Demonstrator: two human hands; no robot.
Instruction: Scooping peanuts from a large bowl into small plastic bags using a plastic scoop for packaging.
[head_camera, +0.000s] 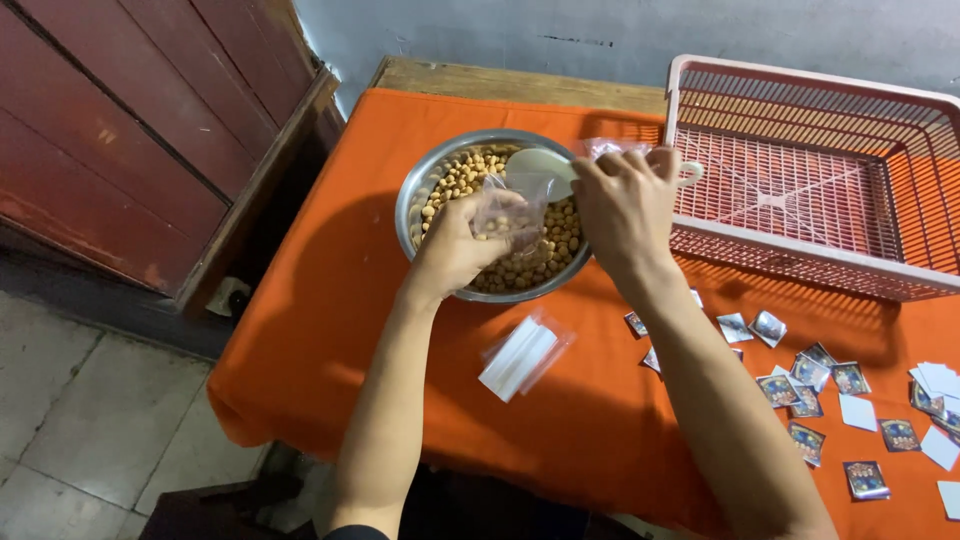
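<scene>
A round, shiny metal bowl full of small tan, round nuts stands on the tabletop covered with an orange cloth, toward its far left part. Both hands work right over the bowl. The left hand holds a small clear plastic bag above the nuts, its grip clamped on the bag's near edge with thumb and fingers pinched together, so the bag's mouth faces the right. The right hand is closed around the handle of a white plastic spoon; the spoon's bowl points left and sits just at the mouth of the bag, touching or nearly touching it; I cannot tell which.

Near the person, below the bowl, a flat stack of clear empty bags lies on the cloth, apart from both hands. To the right of the right forearm, many small square printed cards are scattered, some face up with dark colourful pictures, some showing blank white backs. A large pink plastic lattice basket stands at the far right of the tabletop, just beside the bowl. A dark red wooden door stands at the left, and a grey tiled floor lies beneath.
</scene>
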